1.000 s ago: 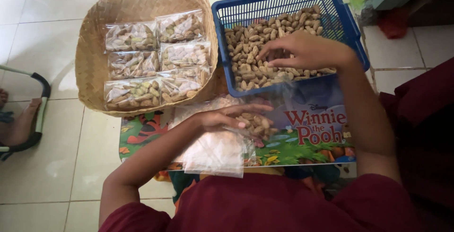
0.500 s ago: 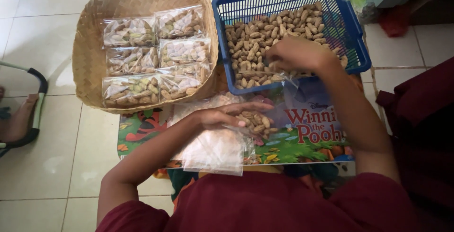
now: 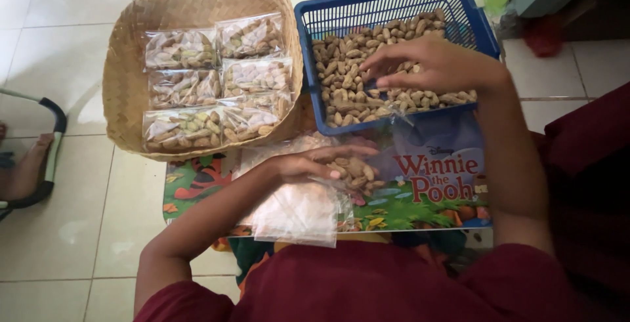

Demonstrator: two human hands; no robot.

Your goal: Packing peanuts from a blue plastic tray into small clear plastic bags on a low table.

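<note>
1. the right hand [image 3: 436, 66] lies over the peanuts [image 3: 348, 79] in the blue basket [image 3: 472, 20], fingers [image 3: 384, 66] curled down and drawn together on a few shells – pinching nuts, though how many i cannot tell.
2. the left hand [image 3: 308, 164] rests on the mouth of a clear bag [image 3: 295, 214], fingers pressed flat and together, holding the bag down on the surface [image 3: 426, 191].
3. a small heap of peanuts sits in the bag just beyond the left fingertips, between that hand and the near wall of the blue basket.
4. the rest of the clear bag is limp and see-through, reaching back toward the person's lap, its lower edge over the rim of the surface.
5. the surface is a low board with a bright cartoon print – green grass, a purple patch, an orange striped figure at its left end.
6. the blue basket stands at the far right of the surface, about half full, with the nuts piled toward its left and near sides.
7. just left of it, touching or nearly so, a round woven tray [image 3: 131, 53] tilts a little and holds filled packs [image 3: 216, 79] of peanuts laid in rows, two across.
8. the floor [image 3: 59, 230] is pale tile; at the far left edge a foot [image 3: 26, 164] lies beside a dark curved frame.
9. the person wears dark red sleeves [image 3: 577, 164].
</note>
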